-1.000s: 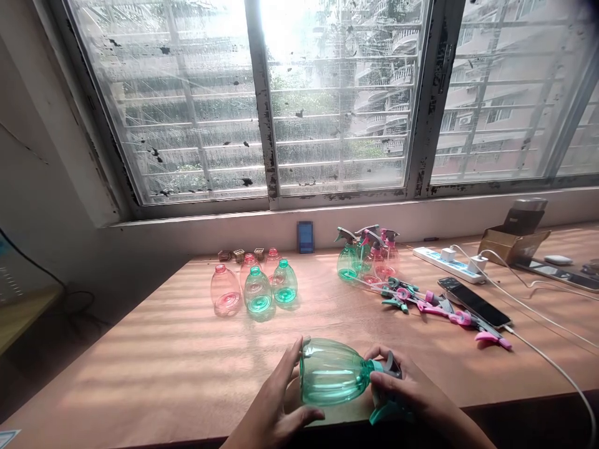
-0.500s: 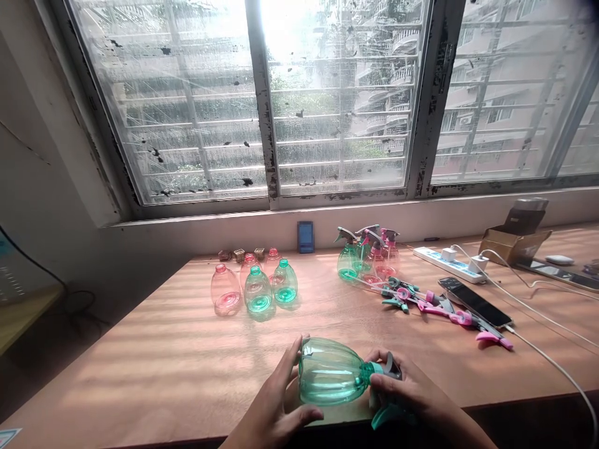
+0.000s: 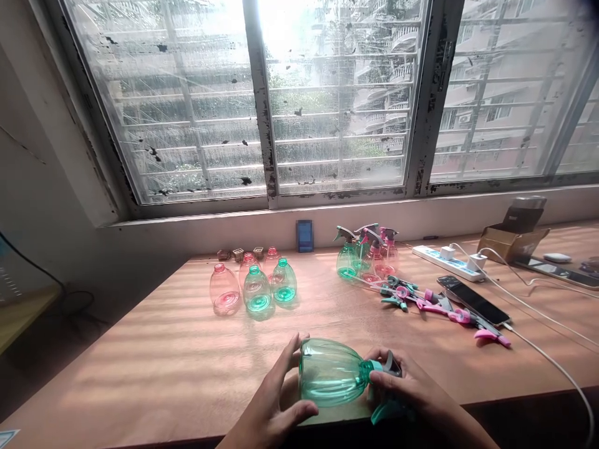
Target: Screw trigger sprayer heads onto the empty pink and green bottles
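A clear green spray bottle [image 3: 330, 372] lies sideways above the table's front edge, its base to the left. My right hand [image 3: 405, 380] is closed around its neck and the grey-and-green trigger head [image 3: 392, 366], fingers and thumb pinching the collar. Beside the bottle's base is my left hand [image 3: 283, 393], its fingers and thumb spread apart around that end without gripping it. Whether a left fingertip touches the far side of the base is hidden.
Headless red and green bottles [image 3: 257, 290] stand at the back left. Assembled spray bottles [image 3: 347, 259] stand farther right, near loose trigger heads [image 3: 421, 299], a phone [image 3: 475, 300] and a power strip [image 3: 449, 264]. A white cable [image 3: 552, 355] crosses the table's right side.
My left hand has loosened slightly and shifted a little left, its thumb farther from the bottle. My right hand and the spray bottle have hardly moved.
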Action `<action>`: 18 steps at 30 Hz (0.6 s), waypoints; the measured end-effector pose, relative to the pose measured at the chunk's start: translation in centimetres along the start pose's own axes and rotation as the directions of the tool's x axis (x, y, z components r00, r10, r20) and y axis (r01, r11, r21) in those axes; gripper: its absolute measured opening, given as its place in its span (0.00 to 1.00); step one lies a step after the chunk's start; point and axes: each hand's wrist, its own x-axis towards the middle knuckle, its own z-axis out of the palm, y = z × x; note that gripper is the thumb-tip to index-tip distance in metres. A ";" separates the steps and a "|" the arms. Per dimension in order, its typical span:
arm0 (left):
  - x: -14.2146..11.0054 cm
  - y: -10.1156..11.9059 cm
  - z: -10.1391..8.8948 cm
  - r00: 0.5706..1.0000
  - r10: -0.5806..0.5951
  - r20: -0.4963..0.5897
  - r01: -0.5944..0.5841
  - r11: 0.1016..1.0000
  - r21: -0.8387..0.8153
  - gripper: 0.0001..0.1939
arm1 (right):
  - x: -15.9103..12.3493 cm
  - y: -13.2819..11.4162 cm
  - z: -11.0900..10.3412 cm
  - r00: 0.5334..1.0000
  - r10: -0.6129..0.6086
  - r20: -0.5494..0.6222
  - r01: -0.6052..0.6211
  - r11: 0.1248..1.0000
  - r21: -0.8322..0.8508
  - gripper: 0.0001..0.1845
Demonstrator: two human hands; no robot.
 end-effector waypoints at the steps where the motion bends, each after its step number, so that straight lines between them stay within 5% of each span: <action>1: 0.0 0.1 -0.1 1.000 -0.003 0.005 0.003 1.000 0.019 0.45 | 0.0 -0.1 0.0 1.000 0.000 0.003 0.000 1.000 0.004 0.22; 10: 0.2 0.5 0.5 0.999 -0.031 0.042 0.032 0.999 -0.013 0.44 | -0.1 -0.9 0.4 0.999 0.012 -0.038 -0.011 1.000 0.021 0.22; 18: 0.2 0.2 0.4 0.999 0.048 0.014 -0.050 0.972 0.232 0.46 | 0.0 -1.0 0.2 1.000 -0.001 -0.031 0.000 0.999 -0.036 0.22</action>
